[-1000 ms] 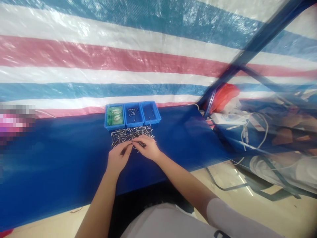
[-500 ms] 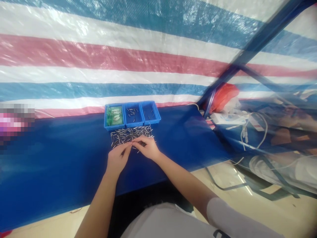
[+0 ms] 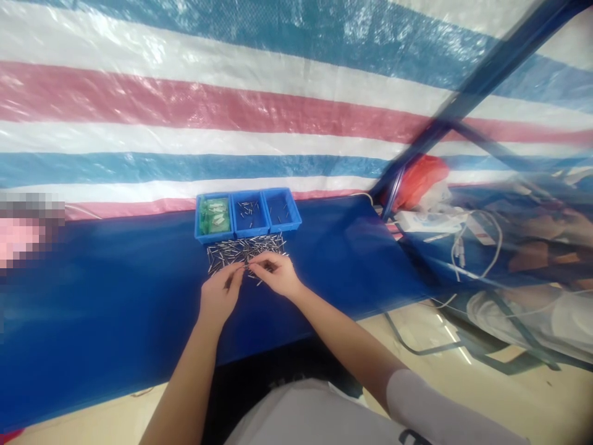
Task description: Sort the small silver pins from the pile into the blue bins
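A heap of small metal pins (image 3: 243, 249) lies on the blue table cover (image 3: 115, 290), just in front of three small blue bins. My left hand (image 3: 219, 293) and my right hand (image 3: 277, 274) meet at the near edge of the heap, fingertips pinched together on a pin between them. The left bin (image 3: 214, 216) holds green pieces. The middle bin (image 3: 249, 213) and the right bin (image 3: 281, 209) each hold a few loose pins.
A striped red, white and blue tarp (image 3: 231, 111) hangs behind the table. To the right are a red bag (image 3: 419, 176), a white power strip with cables (image 3: 430, 221) and a dark blue frame bar (image 3: 467, 93). A blurred patch sits at the far left.
Both hands stay at the near edge of the pin heap; the fingertips have shifted only slightly. The bins and heap have not moved.
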Tool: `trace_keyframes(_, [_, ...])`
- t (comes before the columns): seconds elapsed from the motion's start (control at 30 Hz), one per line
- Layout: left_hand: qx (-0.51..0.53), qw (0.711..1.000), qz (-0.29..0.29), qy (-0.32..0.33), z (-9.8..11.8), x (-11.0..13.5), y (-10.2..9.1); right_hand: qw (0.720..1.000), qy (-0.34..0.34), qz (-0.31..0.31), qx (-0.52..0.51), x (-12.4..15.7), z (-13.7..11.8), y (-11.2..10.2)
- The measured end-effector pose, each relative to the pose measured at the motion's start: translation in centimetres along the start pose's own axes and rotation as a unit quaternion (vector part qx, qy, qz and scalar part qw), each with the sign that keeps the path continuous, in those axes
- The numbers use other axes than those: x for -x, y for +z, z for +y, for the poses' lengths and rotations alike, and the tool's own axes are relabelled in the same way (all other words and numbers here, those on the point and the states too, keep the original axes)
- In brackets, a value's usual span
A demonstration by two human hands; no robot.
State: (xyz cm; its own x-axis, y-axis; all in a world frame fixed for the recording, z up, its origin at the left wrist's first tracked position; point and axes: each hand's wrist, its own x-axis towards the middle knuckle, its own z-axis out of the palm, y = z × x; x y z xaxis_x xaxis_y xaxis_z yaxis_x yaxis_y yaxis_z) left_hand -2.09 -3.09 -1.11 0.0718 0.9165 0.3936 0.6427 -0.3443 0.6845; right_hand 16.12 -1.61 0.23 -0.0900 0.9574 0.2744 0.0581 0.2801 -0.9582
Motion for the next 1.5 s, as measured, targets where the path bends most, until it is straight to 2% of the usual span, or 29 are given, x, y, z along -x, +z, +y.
trace_keyframes(0.13, [0.0, 1.0, 0.002, -0.012, 0.2, 0.0, 0.0, 0.999, 0.012, 0.033, -0.027, 0.0, 0.0, 0.0])
trace_keyframes(0.63, [0.0, 0.999, -0.027, -0.033, 0.3, -0.1, -0.5, 0.996, 0.034, -0.016, -0.084, -0.1, -0.2, 0.0])
trace_keyframes(0.83, [0.006, 0.999, -0.029, -0.025, 0.4, -0.1, -0.4, 0.995, 0.067, 0.005, -0.079, -0.1, -0.6, 0.1])
trace_keyframes(1.13, [0.007, 1.0, -0.011, -0.026, 0.3, 0.1, -0.2, 0.986, 0.081, 0.006, -0.145, -0.5, -0.6, 0.0])
trace_keyframes(1.33, [0.004, 1.0, -0.01, -0.021, 0.5, 0.1, -0.3, 0.978, 0.094, 0.047, -0.178, -0.8, -0.5, -0.3])
trace_keyframes(1.5, [-0.006, 1.0, -0.011, -0.016, 0.5, 0.0, -0.3, 0.967, 0.098, 0.136, -0.193, -1.3, 0.4, -1.0])
